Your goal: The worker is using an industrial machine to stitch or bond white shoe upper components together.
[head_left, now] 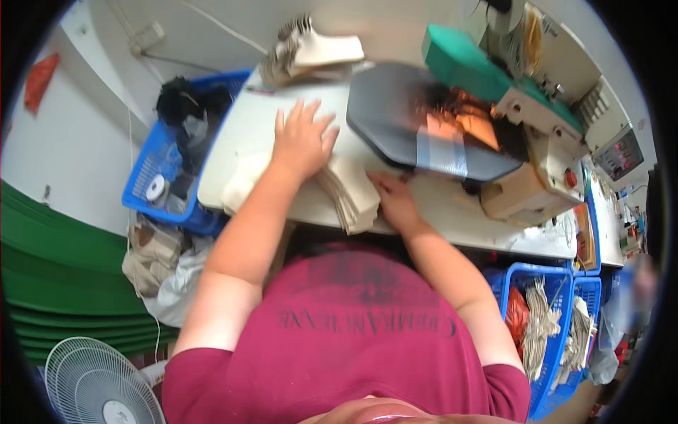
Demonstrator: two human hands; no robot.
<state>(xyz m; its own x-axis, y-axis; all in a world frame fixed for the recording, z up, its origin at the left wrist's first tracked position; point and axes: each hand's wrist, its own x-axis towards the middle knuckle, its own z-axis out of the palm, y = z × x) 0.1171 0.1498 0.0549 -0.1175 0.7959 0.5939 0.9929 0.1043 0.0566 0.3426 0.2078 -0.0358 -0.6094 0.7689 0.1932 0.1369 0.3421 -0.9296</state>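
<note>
Left hand (302,141): upper centre of the frame, palm down over the white table (236,141). The fingers are spread and point toward the top of the frame, and nothing shows between them. The heel of the hand lies at the upper left end of a stack of cream cloth pieces (353,194); whether it presses on the cloth cannot be told. The left forearm rises from the lower left in a nearly straight line, with the elbow slightly bent.

Right hand (397,201): centre of the frame, lower than the left hand. It is turned inward, with the fingers directed to the upper left along the right side of the stack. The fingertips are at or just beside the cloth; how far the grip is closed, and whether it has hold of any piece, cannot be told. The right forearm slants up and to the left from the lower right.

The stack is in the centre of the frame, between the two hands, its lower end near the front edge of the table. Its layers are slightly fanned. A further piece of pale cloth (244,180) lies left of the left forearm. A second pile of cloth (318,53) is at the top centre. Right of the left hand is a dark plate (381,106), partly blurred, adjoining the sewing machine (533,180) at the upper right.
</note>
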